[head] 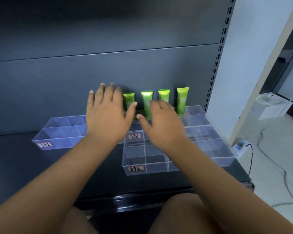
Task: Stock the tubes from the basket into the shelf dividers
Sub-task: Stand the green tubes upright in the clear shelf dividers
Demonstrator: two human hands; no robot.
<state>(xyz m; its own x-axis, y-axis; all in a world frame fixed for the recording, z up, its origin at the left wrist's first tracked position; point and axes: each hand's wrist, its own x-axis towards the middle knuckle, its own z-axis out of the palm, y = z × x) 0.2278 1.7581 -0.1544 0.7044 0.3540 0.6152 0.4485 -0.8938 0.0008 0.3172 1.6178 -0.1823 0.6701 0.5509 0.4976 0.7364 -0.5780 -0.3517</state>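
Fingers (pixel 102 92) on both my hands are straight and spread, holding nothing. My left hand (pixel 107 119) and right hand (pixel 162 127) hover over the clear acrylic divider trays (pixel 159 167) on the dark metal shelf (pixel 41 166). Four green plastic tubes (pixel 182 100) stand upright in the back row, just behind my fingertips; whether they touch I cannot tell.

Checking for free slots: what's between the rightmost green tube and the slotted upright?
Head view: empty compartments of the clear divider sit between the rightmost green tube and the slotted upright.
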